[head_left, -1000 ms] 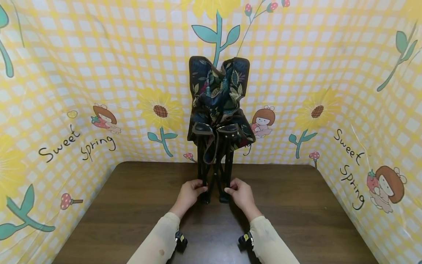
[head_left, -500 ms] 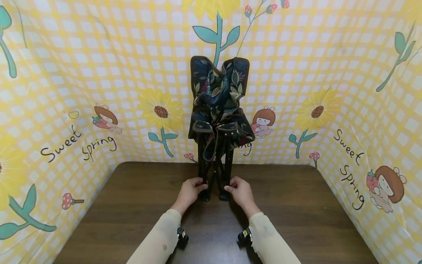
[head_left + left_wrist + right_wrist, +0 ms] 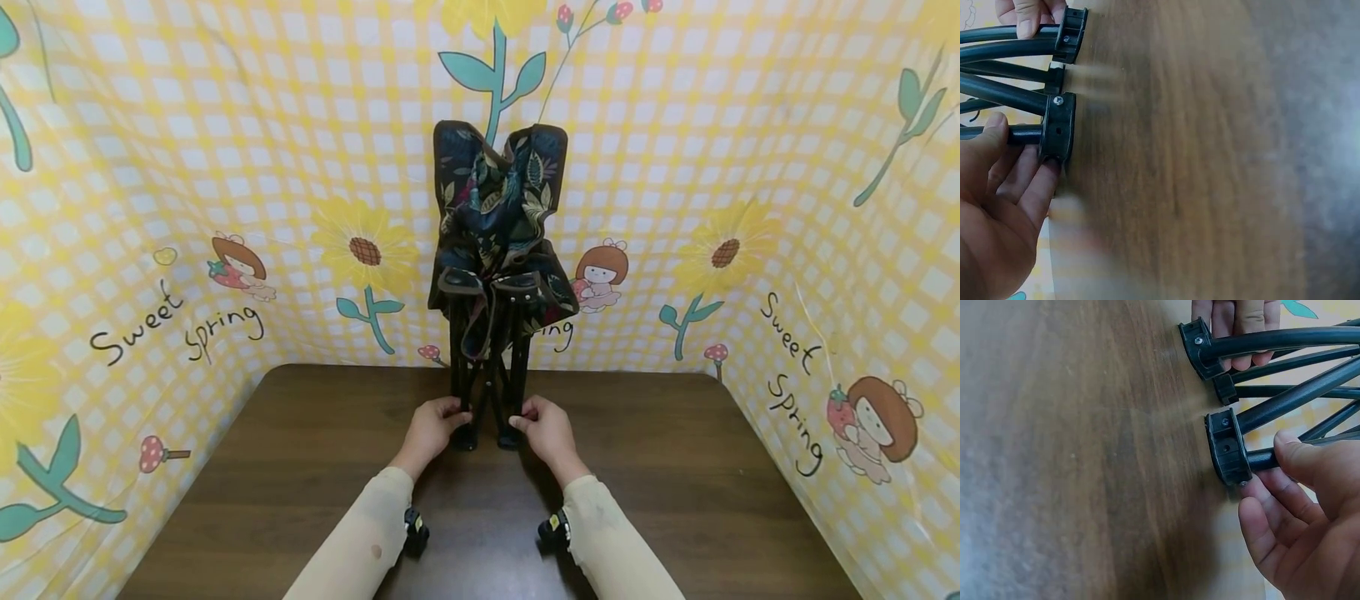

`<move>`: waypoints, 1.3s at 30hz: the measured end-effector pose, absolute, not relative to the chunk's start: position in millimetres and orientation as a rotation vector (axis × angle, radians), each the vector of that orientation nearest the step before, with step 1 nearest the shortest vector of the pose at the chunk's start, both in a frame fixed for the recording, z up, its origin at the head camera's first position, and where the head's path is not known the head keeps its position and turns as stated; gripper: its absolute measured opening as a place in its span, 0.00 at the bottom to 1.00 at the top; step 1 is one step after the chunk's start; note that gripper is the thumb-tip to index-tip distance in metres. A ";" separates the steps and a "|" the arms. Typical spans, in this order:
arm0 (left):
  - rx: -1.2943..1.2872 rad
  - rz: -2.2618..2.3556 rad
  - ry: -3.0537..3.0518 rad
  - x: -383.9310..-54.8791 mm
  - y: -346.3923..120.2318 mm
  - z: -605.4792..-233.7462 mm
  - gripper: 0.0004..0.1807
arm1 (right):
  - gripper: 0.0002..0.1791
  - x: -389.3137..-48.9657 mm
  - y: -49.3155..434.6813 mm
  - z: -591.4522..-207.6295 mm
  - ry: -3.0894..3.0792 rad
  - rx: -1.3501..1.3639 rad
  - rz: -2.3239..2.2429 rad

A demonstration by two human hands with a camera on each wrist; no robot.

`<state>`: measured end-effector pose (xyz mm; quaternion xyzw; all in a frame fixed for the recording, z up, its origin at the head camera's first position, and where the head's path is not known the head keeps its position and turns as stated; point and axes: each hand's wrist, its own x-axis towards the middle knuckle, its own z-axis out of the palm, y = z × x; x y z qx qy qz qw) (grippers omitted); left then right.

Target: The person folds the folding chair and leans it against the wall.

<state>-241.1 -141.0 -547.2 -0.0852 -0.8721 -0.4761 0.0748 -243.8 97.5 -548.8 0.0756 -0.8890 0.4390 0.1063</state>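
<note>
A folded camping chair (image 3: 498, 196) with dark, leaf-patterned fabric stands upright near the back of the table, its black tube legs bunched together. Low on the front leg at the left, my left hand (image 3: 431, 429) pinches the tube between thumb and fingers. On the opposite side my right hand (image 3: 550, 429) grips the other front leg just above its foot. Black plastic feet with screws show close up: one foot (image 3: 1058, 128) beside the left fingers in the left wrist view, another foot (image 3: 1229, 447) by the right thumb in the right wrist view.
The brown wooden table (image 3: 300, 517) has a rounded back edge right behind the chair. Yellow checked cloth (image 3: 360, 100) printed with flowers and cartoon figures hangs behind it and along both sides. A small black camera (image 3: 415, 533) sits on each wrist.
The chair's feet and both hands have shifted slightly away from me, toward the back edge of the table. Both hands keep their hold on the front legs.
</note>
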 end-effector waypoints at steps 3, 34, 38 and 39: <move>-0.243 -1.426 -2.626 -241.2 -140.7 -547.0 0.04 | 0.11 -242.8 97.6 -547.7 -2.628 0.218 1.292; -0.238 -1.349 -2.592 -235.8 -138.7 -546.9 0.06 | 0.13 -237.5 95.8 -541.8 -2.639 0.214 1.283; -0.225 -1.359 -2.595 -240.5 -138.7 -549.1 0.06 | 0.13 -241.7 95.7 -544.6 -2.631 0.213 1.285; -0.222 -1.362 -2.596 -241.8 -138.8 -549.6 0.06 | 0.13 -242.9 95.4 -544.9 -2.632 0.209 1.288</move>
